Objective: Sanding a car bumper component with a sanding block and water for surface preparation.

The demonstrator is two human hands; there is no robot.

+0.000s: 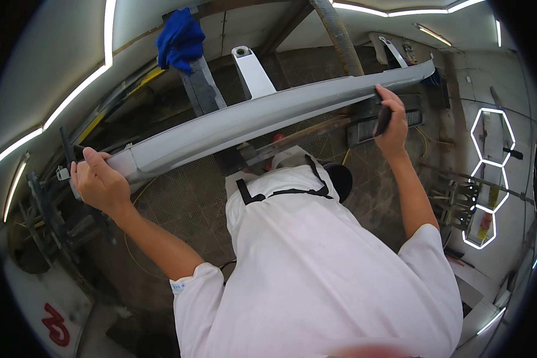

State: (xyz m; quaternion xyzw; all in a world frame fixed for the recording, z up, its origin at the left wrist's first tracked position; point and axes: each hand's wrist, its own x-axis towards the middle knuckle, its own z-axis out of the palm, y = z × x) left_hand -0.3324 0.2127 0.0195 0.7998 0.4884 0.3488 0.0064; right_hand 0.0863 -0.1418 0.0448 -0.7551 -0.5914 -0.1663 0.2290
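Note:
A long, curved grey car body panel [238,124], like a side skirt, stretches across in front of me, rising toward the right. Its left end is in my left hand [98,179], thumb on top and fingers curled round the edge. Toward the other end, my right hand [392,128] is closed on a dark flat pad [382,119], which looks like a sanding pad. The fingertips of that hand reach the panel's lower edge near its narrow right tip. Part of the pad is hidden behind the fingers.
Behind the panel stand a grey post with a blue cloth [181,40] over it and a white bracket [252,71]. A dark slatted box [364,128] is on the floor beyond my right hand. Metal racks [459,203] line the right wall; dark stands [51,209] are at left.

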